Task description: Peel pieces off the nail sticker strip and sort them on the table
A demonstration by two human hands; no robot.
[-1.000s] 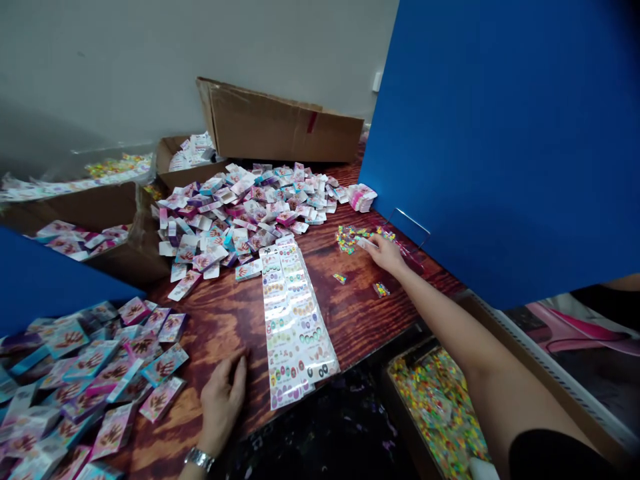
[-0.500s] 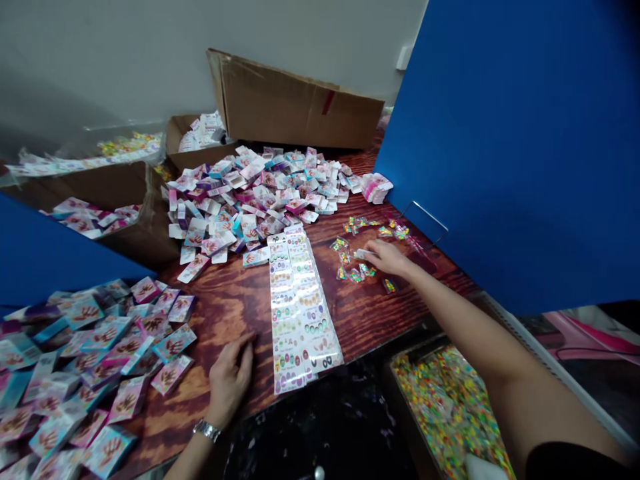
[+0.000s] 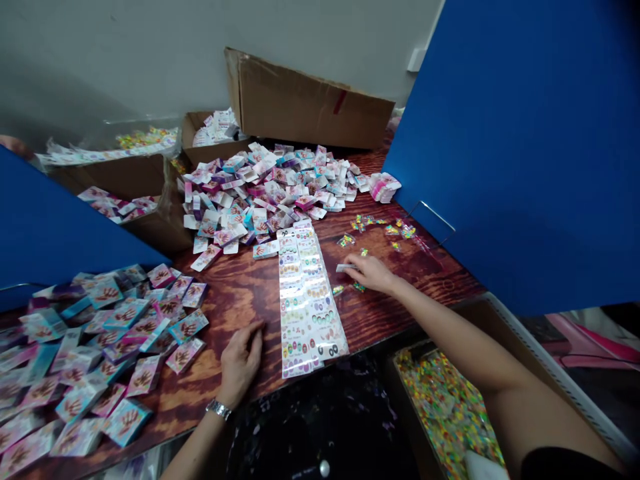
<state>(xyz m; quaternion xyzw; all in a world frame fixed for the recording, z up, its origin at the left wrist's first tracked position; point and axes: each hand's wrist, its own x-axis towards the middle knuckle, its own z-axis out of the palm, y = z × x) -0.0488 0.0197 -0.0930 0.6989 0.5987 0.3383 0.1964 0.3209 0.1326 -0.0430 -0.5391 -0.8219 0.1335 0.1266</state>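
Observation:
My right hand (image 3: 371,274) pinches a small flat whitish piece (image 3: 346,267) low over the table, just right of the sticker sheets. Small packets with yellow and green contents (image 3: 346,240) lie around and behind that hand. My left hand (image 3: 241,360) rests on the wood left of the sheets, thumb and fingers apart, nothing in it. Between the hands lie two overlapping columns of printed sticker sheets (image 3: 305,300). Behind them spreads a pile of small open boxes (image 3: 270,193). At the left is another heap of pink and blue boxes (image 3: 125,320).
Cardboard boxes (image 3: 310,100) stand along the back wall. Blue partitions (image 3: 510,153) rise at right and left. Below the table's front edge sits a box of colourful packets (image 3: 450,407). Part of another person's hand (image 3: 16,145) shows at the far left.
My right hand has moved left towards the sheets with the flat piece, and packets near it have shifted. The view has turned slightly left. Another person's hand has appeared at the left.

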